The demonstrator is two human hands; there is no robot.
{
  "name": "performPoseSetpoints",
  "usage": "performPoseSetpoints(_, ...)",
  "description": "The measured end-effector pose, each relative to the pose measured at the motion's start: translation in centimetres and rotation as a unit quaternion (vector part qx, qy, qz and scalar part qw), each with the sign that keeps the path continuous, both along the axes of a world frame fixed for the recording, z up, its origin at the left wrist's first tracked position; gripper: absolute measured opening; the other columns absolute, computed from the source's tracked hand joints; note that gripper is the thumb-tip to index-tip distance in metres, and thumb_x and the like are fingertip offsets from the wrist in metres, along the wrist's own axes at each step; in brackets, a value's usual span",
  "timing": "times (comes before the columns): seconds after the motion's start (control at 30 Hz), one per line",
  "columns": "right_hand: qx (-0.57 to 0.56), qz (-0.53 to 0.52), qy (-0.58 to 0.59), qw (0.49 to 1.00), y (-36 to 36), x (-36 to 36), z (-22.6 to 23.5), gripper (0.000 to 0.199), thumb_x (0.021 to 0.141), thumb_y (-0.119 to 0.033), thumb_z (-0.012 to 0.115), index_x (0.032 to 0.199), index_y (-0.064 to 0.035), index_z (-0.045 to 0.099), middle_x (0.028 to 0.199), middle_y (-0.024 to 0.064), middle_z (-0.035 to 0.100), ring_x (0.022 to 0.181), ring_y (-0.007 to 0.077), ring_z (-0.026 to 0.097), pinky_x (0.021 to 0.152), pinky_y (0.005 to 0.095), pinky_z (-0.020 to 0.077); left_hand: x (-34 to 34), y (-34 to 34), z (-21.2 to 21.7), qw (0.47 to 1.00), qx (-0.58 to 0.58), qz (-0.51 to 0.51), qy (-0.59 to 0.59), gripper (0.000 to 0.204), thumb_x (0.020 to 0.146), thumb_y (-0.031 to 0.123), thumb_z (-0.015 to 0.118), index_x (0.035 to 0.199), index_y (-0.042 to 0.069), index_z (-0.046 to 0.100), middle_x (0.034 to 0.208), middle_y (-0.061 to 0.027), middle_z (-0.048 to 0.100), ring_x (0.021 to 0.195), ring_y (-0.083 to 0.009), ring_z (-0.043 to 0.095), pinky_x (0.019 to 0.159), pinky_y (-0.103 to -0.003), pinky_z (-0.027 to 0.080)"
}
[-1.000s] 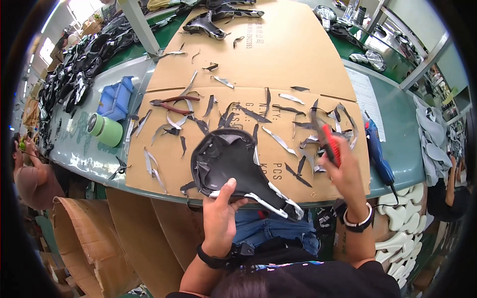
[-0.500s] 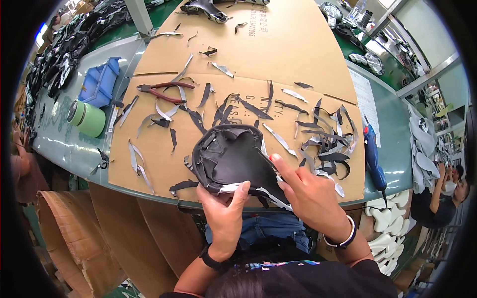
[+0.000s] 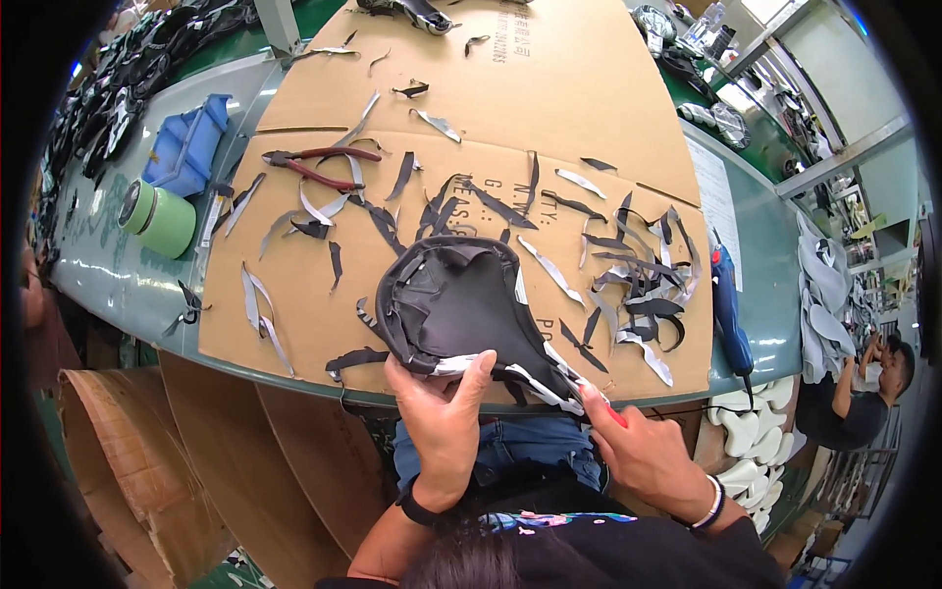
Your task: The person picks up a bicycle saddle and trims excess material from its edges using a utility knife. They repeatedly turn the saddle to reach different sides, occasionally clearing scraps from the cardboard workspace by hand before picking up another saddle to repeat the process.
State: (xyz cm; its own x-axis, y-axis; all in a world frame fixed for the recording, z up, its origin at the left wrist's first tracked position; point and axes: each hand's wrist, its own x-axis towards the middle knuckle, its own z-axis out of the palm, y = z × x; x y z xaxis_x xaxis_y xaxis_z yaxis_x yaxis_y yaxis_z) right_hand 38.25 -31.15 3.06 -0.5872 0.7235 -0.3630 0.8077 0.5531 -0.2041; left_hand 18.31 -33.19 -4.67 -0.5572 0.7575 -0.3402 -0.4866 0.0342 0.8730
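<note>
A black bicycle saddle (image 3: 471, 299) lies hollow side up at the table's front edge, its narrow nose toward my right hand and white strips along its near rim. My left hand (image 3: 439, 417) grips the near rim of the wide end, thumb on top. My right hand (image 3: 643, 447) is closed around a red-handled tool (image 3: 610, 410) with a thin metal blade. That blade touches or lies right beside the nose of the saddle; the fingers hide part of the tool.
Dark and white offcut strips (image 3: 657, 306) litter the cardboard sheet (image 3: 579, 88). Red-handled cutting pliers (image 3: 324, 169) lie at left, near a blue bin (image 3: 186, 147) and green tumbler (image 3: 157, 218). A blue corded power tool (image 3: 728, 309) lies at right. White saddle shells (image 3: 751, 442) sit below the table.
My right hand has moved right and nearer to me, taking the blade from the saddle's far edge to its nose. My left hand keeps its hold on the rim.
</note>
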Motion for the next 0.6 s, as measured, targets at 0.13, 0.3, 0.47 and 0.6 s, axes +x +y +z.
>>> performPoseSetpoints(0.13,-0.018,0.004,0.222,0.975,2.9,3.3,0.6,0.057,0.081,-0.015,0.071,0.133,-0.0061,0.050,0.082,0.0134,0.062,0.066,0.0273,0.062,0.059,0.0353,0.0488,-0.8,-0.7,0.4,0.993,-0.011,0.034,0.116,0.074,0.076,0.002,0.079,0.132,-0.001,0.030,0.110,-0.0118,0.052,0.098,-0.0195,0.056,0.086,-0.032,0.048)
performPoseSetpoints(0.3,-0.131,-0.194,0.266,0.935,3.7,1.6,-3.4,0.058,0.077,-0.021,0.079,0.124,-0.0034,0.050,0.086,0.0106,0.058,0.077,0.0249,0.058,0.071,0.0330,0.0463,-1.0,1.0,2.4,0.750,-0.057,-0.073,0.655,0.031,0.073,0.017,0.077,0.101,0.012,0.066,0.096,-0.0039,0.055,0.096,-0.0233,0.048,0.084,-0.037,0.033)
performPoseSetpoints(0.47,-0.195,-0.262,0.324,0.888,2.1,0.6,-5.4,0.062,0.073,-0.022,0.083,0.120,-0.0025,0.048,0.083,0.0071,0.057,0.073,0.0182,0.055,0.069,0.0303,0.0453,0.6,2.5,0.7,0.727,-0.023,-0.100,0.678,0.014,0.072,0.019,0.074,0.082,0.014,0.065,0.078,0.0026,0.057,0.082,-0.0185,0.051,0.076,-0.036,0.032)
performPoseSetpoints(0.6,-0.238,-0.301,0.325,0.865,2.5,0.0,-5.4,0.055,0.072,-0.018,0.082,0.115,-0.0016,0.052,0.078,0.0069,0.054,0.070,0.0182,0.052,0.066,0.0303,0.0437,0.6,2.0,2.0,0.752,0.043,-0.217,0.621,0.007,0.073,0.015,0.072,0.071,0.013,0.065,0.070,0.0008,0.057,0.074,-0.0169,0.051,0.073,-0.035,0.034)
